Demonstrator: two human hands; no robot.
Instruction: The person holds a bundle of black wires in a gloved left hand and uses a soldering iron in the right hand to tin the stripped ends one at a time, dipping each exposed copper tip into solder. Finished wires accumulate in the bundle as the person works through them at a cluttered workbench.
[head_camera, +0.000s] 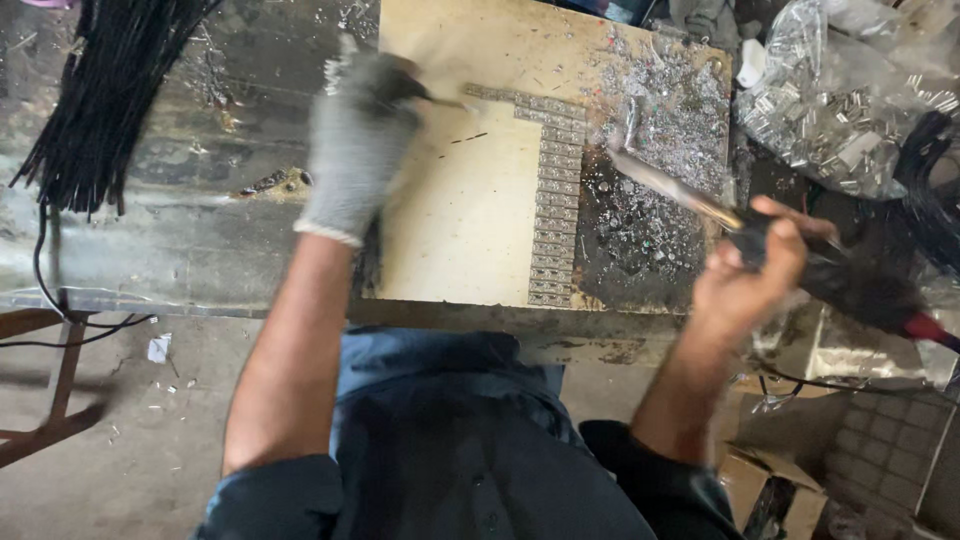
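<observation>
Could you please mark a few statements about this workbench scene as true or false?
1. The left hand wears a grey glove. True.
2. The right hand is gloved too. False: it is bare.
3. The right hand has its grip on a dark-handled tool whose metal tip points toward the board. True.
4. The row of small metal pieces lies on the floor. False: it lies on the board.
5. A bundle of black cables lies at the bench's far left. True.
</observation>
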